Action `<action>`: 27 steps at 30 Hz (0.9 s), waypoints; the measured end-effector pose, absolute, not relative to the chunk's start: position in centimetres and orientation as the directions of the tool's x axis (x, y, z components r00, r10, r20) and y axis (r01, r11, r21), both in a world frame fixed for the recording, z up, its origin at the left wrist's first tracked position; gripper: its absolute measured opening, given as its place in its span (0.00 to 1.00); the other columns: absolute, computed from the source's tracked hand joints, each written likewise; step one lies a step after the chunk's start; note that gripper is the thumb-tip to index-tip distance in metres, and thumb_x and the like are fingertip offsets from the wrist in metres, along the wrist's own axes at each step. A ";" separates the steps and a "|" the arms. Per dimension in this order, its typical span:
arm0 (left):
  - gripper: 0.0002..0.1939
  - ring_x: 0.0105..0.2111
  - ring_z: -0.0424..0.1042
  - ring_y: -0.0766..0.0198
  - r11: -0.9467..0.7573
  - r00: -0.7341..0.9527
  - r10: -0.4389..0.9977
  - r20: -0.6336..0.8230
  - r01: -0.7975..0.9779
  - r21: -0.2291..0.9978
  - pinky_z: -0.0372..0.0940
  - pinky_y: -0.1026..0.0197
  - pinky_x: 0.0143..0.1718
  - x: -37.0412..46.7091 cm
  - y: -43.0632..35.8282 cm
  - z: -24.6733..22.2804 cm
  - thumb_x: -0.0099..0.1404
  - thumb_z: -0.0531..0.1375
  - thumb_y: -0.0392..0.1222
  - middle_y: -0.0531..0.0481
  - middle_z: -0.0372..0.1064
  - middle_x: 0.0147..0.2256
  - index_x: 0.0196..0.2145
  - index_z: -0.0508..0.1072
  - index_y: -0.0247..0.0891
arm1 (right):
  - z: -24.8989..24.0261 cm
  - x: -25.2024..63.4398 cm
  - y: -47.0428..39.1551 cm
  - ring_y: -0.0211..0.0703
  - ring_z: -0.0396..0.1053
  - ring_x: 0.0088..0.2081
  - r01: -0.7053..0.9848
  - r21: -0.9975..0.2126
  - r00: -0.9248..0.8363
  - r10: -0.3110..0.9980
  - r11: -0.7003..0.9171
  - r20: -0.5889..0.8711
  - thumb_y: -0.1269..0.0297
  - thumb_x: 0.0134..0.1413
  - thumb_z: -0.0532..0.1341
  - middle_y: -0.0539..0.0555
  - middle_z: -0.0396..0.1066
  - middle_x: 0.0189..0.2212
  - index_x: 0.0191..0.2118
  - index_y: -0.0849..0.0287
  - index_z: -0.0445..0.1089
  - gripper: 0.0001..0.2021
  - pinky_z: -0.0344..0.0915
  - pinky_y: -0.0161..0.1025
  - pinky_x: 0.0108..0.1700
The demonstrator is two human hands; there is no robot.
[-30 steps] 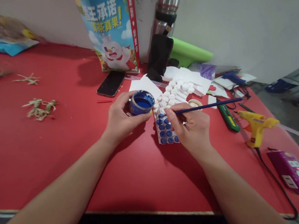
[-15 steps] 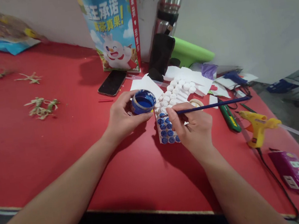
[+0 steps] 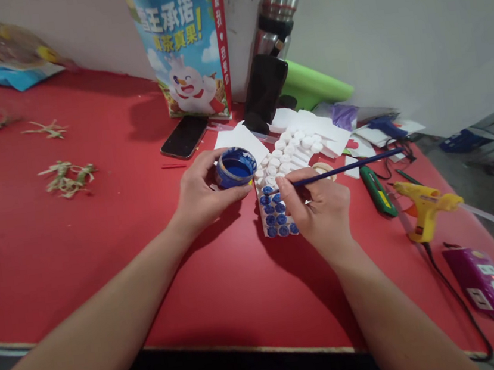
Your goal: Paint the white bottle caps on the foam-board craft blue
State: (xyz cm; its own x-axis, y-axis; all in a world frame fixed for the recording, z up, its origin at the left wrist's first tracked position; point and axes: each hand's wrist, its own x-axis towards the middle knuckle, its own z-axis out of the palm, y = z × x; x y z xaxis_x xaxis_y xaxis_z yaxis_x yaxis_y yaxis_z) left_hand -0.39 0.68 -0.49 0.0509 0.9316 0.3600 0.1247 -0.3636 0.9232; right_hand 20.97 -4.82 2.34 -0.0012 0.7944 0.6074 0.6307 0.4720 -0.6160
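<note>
My left hand (image 3: pixel 205 193) is closed round a small open jar of blue paint (image 3: pixel 235 169), tilted so its inside shows. Between the thumb and fingers of my right hand (image 3: pixel 316 203) is a thin blue paintbrush (image 3: pixel 352 165). The brush tip touches or hovers just over a blue roll at the left edge of a block of small white rolls (image 3: pixel 276 162). Several rolls (image 3: pixel 270 220) at the near end of the block are painted blue. My right hand hides part of the block.
A phone (image 3: pixel 185 137), a printed bag (image 3: pixel 188 54) and a steel flask (image 3: pixel 279 7) stand or lie behind. On the right are a green cutter (image 3: pixel 378 191), a yellow glue gun (image 3: pixel 427 205) and a purple power box (image 3: pixel 488 282). Straw pieces (image 3: pixel 66 178) lie left.
The brush handle's far end has swung up a little and its tip has shifted slightly down on the rolls. My left hand keeps its hold on the jar.
</note>
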 end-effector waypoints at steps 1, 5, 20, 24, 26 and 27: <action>0.34 0.52 0.81 0.45 -0.366 0.051 0.931 0.362 0.121 0.923 0.76 0.47 0.54 -0.4 0.7 -0.5 0.49 0.83 0.49 0.43 0.82 0.52 0.52 0.82 0.42 | 2.4 21.1 -4.9 0.35 0.72 0.22 0.628 -0.625 0.015 0.795 0.464 0.606 0.60 0.71 0.67 0.46 0.75 0.23 0.35 0.56 0.77 0.10 0.68 0.36 0.29; 0.33 0.52 0.81 0.45 -0.371 0.057 0.929 0.367 0.124 0.920 0.76 0.47 0.54 -0.4 0.7 -0.5 0.49 0.83 0.49 0.43 0.82 0.52 0.52 0.82 0.42 | 2.5 21.5 -5.0 0.36 0.72 0.22 0.578 -0.693 0.069 0.820 0.431 0.568 0.59 0.71 0.66 0.46 0.74 0.24 0.36 0.56 0.76 0.10 0.66 0.37 0.28; 0.33 0.49 0.81 0.47 -0.357 0.055 0.934 0.353 0.134 0.925 0.74 0.50 0.49 -0.3 0.7 -0.4 0.48 0.82 0.45 0.43 0.83 0.51 0.52 0.83 0.39 | 2.2 22.0 -4.5 0.36 0.67 0.23 0.525 -0.757 0.084 0.861 0.389 0.501 0.58 0.71 0.67 0.46 0.71 0.22 0.35 0.55 0.75 0.11 0.62 0.38 0.28; 0.33 0.49 0.81 0.48 -0.363 0.051 0.932 0.359 0.132 0.923 0.74 0.49 0.49 -0.2 0.7 -0.5 0.48 0.81 0.44 0.43 0.82 0.51 0.53 0.83 0.39 | 2.3 22.2 -4.5 0.36 0.66 0.22 0.545 -0.742 0.121 0.838 0.391 0.532 0.58 0.71 0.67 0.45 0.69 0.21 0.35 0.55 0.74 0.12 0.61 0.38 0.28; 0.33 0.49 0.81 0.48 -0.368 0.057 0.930 0.364 0.126 0.921 0.73 0.49 0.49 -0.2 0.7 -0.4 0.49 0.81 0.44 0.43 0.82 0.51 0.53 0.83 0.39 | 2.4 22.2 -4.6 0.36 0.66 0.22 0.547 -0.737 0.122 0.833 0.398 0.540 0.58 0.71 0.67 0.45 0.69 0.21 0.34 0.55 0.74 0.12 0.61 0.38 0.28; 0.32 0.49 0.81 0.48 -0.370 0.059 0.929 0.365 0.125 0.921 0.73 0.49 0.49 -0.2 0.7 -0.4 0.49 0.81 0.44 0.43 0.82 0.51 0.52 0.83 0.39 | 2.5 22.1 -4.7 0.36 0.66 0.22 0.547 -0.736 0.115 0.835 0.399 0.538 0.58 0.71 0.67 0.45 0.69 0.21 0.34 0.55 0.74 0.12 0.61 0.38 0.28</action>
State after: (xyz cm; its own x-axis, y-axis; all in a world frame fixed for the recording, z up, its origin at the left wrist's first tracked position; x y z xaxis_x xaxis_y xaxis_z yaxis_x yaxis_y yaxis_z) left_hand -0.25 0.72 -0.38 0.0589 0.9292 0.3649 0.1251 -0.3696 0.9207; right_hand 22.14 -4.66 2.47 0.1148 0.8350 0.5381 0.5465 0.3993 -0.7361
